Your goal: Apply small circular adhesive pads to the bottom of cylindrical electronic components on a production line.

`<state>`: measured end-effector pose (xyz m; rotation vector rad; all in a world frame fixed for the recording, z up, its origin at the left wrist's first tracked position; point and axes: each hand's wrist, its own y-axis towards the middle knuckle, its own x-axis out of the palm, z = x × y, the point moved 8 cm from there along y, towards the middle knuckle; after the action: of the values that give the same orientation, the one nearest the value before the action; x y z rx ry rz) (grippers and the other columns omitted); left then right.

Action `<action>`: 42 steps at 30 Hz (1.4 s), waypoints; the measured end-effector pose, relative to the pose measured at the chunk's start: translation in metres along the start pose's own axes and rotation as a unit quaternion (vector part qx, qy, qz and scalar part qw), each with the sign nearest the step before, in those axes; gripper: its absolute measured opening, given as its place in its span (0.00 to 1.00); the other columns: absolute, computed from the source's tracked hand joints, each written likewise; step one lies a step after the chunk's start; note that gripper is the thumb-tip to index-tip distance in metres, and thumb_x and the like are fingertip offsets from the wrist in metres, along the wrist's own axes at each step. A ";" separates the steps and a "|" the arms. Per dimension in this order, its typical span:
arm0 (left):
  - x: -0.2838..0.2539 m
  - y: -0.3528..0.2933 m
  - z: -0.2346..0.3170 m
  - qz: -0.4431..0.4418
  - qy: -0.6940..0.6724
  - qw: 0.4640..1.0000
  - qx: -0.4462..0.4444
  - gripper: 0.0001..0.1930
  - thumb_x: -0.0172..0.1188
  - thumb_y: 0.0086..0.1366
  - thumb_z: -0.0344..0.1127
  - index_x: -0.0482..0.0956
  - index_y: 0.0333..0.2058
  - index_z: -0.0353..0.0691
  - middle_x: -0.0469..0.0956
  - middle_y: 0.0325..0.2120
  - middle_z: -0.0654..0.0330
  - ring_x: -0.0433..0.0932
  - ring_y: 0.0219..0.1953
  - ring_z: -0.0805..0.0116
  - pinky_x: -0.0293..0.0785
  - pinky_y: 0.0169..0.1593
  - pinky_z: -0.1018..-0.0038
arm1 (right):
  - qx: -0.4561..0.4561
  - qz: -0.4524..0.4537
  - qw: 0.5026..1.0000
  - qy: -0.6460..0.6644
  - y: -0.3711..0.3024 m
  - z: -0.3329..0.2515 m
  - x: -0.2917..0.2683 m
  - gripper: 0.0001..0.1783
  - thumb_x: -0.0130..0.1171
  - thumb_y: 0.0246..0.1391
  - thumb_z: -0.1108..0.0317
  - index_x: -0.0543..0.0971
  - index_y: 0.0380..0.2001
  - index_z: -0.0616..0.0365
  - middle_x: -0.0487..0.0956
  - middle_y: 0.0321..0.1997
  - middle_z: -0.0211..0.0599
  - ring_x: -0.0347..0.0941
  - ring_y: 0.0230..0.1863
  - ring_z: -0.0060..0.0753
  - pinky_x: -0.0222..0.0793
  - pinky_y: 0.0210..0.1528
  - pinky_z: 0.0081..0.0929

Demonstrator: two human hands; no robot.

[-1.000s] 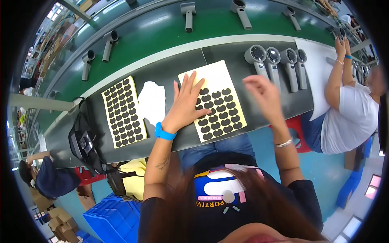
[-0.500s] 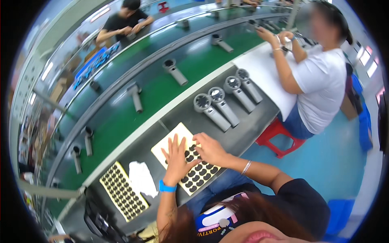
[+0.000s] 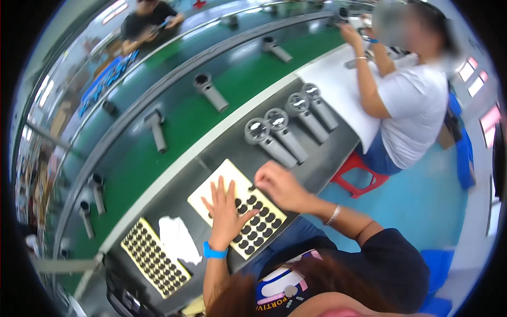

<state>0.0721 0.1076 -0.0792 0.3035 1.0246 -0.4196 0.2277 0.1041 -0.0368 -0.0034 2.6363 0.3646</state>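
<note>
A pale yellow sheet [image 3: 226, 172] carries rows of black rounded stickers [image 3: 260, 227] on its nearer part, while its far part is bare. My left hand [image 3: 226, 214] lies flat on it with the fingers spread, the thumb reaching over the stickers. At the sheet's right edge my right hand [image 3: 281, 185] is closed in a pinch. A single black sticker [image 3: 252, 187] shows at its fingertips, apart from the rows. Several grey handheld devices with round, clear-fronted heads [image 3: 277, 119] lie side by side on the bench beyond my right hand.
A second sheet of black stickers [image 3: 153, 259] and a crumpled white cloth [image 3: 178, 240] lie on the left. Beyond the bench's pale edge, a green conveyor [image 3: 182, 119] carries more grey devices. A person in white [image 3: 409, 100] sits at the right on a red stool [image 3: 354, 179].
My right hand has lifted slightly from the sheet, and a black sticker now shows at its fingertips. My left hand stays flat. Devices on the conveyor appear farther left as the view shifts.
</note>
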 end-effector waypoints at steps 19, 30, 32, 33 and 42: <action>-0.035 -0.008 -0.022 0.216 -0.084 0.973 -0.014 0.21 0.59 0.60 0.38 0.71 0.49 0.33 0.66 0.54 0.46 0.62 0.60 0.50 0.46 0.64 0.52 | 0.042 0.153 0.906 -0.392 0.226 0.040 0.054 0.33 0.60 0.49 0.69 0.59 0.57 0.60 0.78 0.40 0.53 0.74 0.42 0.59 0.68 0.46 0.49; -0.055 -0.013 -0.044 0.334 -0.234 0.912 -0.048 0.12 0.58 0.59 0.31 0.76 0.41 0.33 0.76 0.44 0.49 0.75 0.46 0.50 0.70 0.50 0.64 | -0.174 0.121 0.970 0.120 0.189 -0.081 0.015 0.39 0.61 0.47 0.82 0.54 0.60 0.54 0.76 0.46 0.51 0.75 0.45 0.34 0.71 0.45 0.22; -0.070 -0.022 -0.052 0.398 -0.246 0.883 -0.045 0.11 0.57 0.59 0.27 0.76 0.42 0.34 0.76 0.43 0.52 0.76 0.43 0.59 0.73 0.44 0.70 | -0.212 0.021 0.963 0.163 0.149 -0.114 0.021 0.42 0.57 0.48 0.87 0.49 0.62 0.55 0.74 0.49 0.54 0.73 0.49 0.37 0.70 0.50 0.24; -0.077 -0.025 -0.048 0.396 -0.243 0.884 -0.049 0.11 0.57 0.59 0.27 0.76 0.42 0.34 0.76 0.43 0.52 0.76 0.43 0.59 0.73 0.44 0.70 | -0.229 -0.016 0.961 0.152 0.127 -0.124 0.019 0.43 0.55 0.48 0.88 0.46 0.63 0.55 0.73 0.51 0.55 0.72 0.51 0.39 0.69 0.51 0.26; -0.106 -0.073 0.021 0.318 -0.418 0.850 0.038 0.22 0.59 0.58 0.23 0.69 0.52 0.37 0.69 0.51 0.52 0.78 0.36 0.70 0.77 0.37 0.77 | -0.262 -0.102 0.952 0.119 -0.004 -0.110 0.054 0.39 0.49 0.49 0.89 0.48 0.61 0.49 0.58 0.63 0.62 0.67 0.58 0.55 0.69 0.55 0.34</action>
<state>0.0051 0.0548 0.0196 0.4544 0.0151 0.0393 0.1299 0.0757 0.0316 -0.5174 2.6501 1.0312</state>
